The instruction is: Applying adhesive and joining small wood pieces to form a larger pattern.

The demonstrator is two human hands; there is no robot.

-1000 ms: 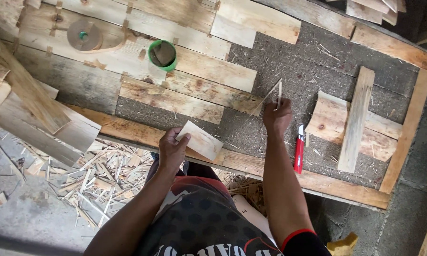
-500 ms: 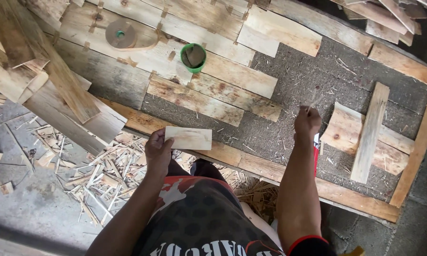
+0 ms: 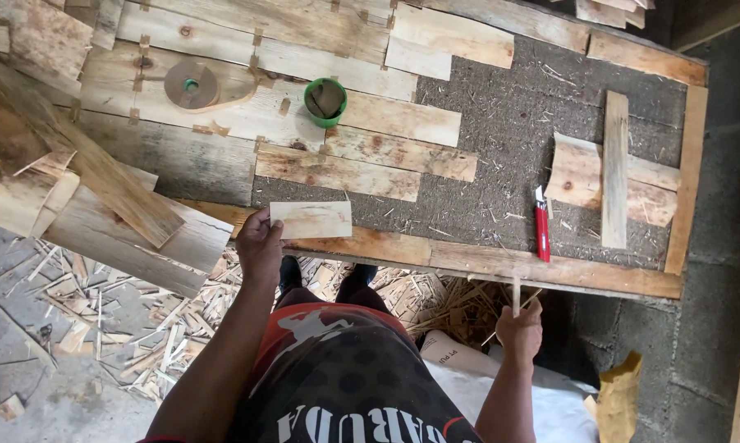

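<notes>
The left hand [image 3: 259, 244] was closed on one end of a small, pale, rectangular wooden piece [image 3: 311, 220], its grip pinching the short edge and holding the piece flat just over the near edge board of the long, rough wooden worktop [image 3: 501, 123]. The right hand [image 3: 519, 331] hung below that edge, off the worktop, its fingers together around a thin pale wooden sliver [image 3: 516, 294] that stood upright out of the fist.

A red-handled utility knife [image 3: 542, 231] lay on the grey fibrous sheet, well apart from both hands, near a cross of two pale boards [image 3: 614, 168]. A green plastic cup [image 3: 325, 102] stood farther back among flat planks, and wood offcuts littered the floor [image 3: 91, 328] below.

As I judged it, the rectangular piece was held only at one end, so it could tip or slip off the edge onto the scraps. The sliver looked brittle and might snap or leave splinters in bare fingers. The knife sat close to the edge, where a passing arm could knock it down.
</notes>
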